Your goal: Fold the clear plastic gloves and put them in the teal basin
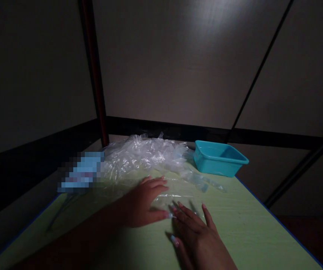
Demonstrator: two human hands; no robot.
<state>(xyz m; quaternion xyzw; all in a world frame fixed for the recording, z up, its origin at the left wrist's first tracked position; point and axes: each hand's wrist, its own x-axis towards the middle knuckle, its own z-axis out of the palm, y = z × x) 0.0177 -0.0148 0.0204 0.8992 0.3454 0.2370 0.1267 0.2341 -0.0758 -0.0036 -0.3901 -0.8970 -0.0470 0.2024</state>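
A clear plastic bag (pixel 178 189) lies flat on the light green table (pixel 251 217). My left hand (pixel 147 200) rests over its left part, fingers stretched out and thumb pointing right. At the near right edge of the bag is my right hand (pixel 196 230), its fingers spread and reaching forward over the plastic. Neither hand grips anything. Behind them a loose heap of crumpled clear plastic bags (pixel 147 152) covers the far side of the table. Parts of the flat bag are hidden beneath my hands.
A turquoise plastic basin (pixel 219 165) stands at the far right corner of the table. To the left is a blurred-out light blue object (pixel 84 172) on a dark thin support. Panelled walls (pixel 172 75) close in behind and on the left. The table has a blue edge.
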